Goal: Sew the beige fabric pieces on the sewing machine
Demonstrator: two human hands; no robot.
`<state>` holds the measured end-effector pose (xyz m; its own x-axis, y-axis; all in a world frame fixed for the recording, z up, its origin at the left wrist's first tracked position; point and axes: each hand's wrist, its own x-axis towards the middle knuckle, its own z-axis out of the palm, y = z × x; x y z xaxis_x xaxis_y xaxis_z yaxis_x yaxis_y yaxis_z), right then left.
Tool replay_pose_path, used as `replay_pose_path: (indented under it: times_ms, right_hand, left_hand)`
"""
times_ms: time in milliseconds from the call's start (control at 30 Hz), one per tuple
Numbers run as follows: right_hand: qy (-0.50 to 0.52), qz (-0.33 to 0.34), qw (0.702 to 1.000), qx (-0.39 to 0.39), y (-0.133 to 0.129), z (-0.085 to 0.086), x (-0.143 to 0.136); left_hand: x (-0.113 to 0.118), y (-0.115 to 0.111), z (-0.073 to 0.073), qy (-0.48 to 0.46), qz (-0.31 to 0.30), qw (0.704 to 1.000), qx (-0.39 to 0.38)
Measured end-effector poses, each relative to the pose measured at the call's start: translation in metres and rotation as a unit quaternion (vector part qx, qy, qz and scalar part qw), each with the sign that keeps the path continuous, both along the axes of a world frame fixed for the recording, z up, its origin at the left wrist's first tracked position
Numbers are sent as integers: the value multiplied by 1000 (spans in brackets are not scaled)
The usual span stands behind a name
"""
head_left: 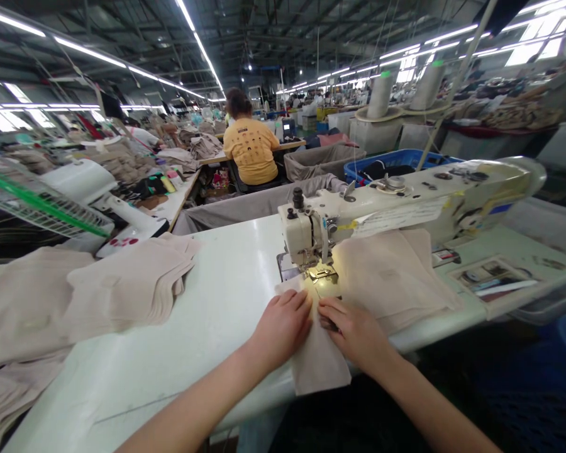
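Observation:
A beige fabric piece (318,365) lies under the needle area of a white sewing machine (306,233), its near end hanging over the table's front edge. My left hand (285,324) presses on its left side with bent fingers held together, close to the lit presser foot (323,274). On the right edge, my right hand (358,330) pinches the fabric between thumb and fingers. Something small and dark shows under that hand's fingers; I cannot make out what it is. Right of the needle, a stack of beige panels (387,277) leans against the machine body.
Beige fabric piles (127,283) cover the table's left end, beside a white fan (85,182). Small tools sit in a tray (495,277) at the right. Behind the machine are a blue basket (387,160) and thread cones (381,94). A co-worker (251,148) sits ahead.

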<state>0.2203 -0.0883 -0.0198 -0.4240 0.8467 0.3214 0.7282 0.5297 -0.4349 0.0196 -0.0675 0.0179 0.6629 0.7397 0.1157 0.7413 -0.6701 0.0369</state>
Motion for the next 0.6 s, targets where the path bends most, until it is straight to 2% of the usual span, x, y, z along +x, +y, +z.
replay_pose_path:
  times_ms: [167, 300, 400, 600]
  right_hand:
    - [-35, 19, 999, 21, -11, -4, 3]
    - [-58, 23, 998, 15, -10, -5, 3]
    - [-75, 24, 997, -19, -1, -1, 1]
    - [-86, 18, 993, -77, 28, 18, -9]
  left_hand:
    - [-4, 0, -6, -1, -6, 1000, 26]
    - [-6, 2, -6, 9, -12, 1000, 23]
    - [-7, 10, -5, 13, -9, 1000, 17]
    - [-12, 39, -2, 1, 0, 1000, 19]
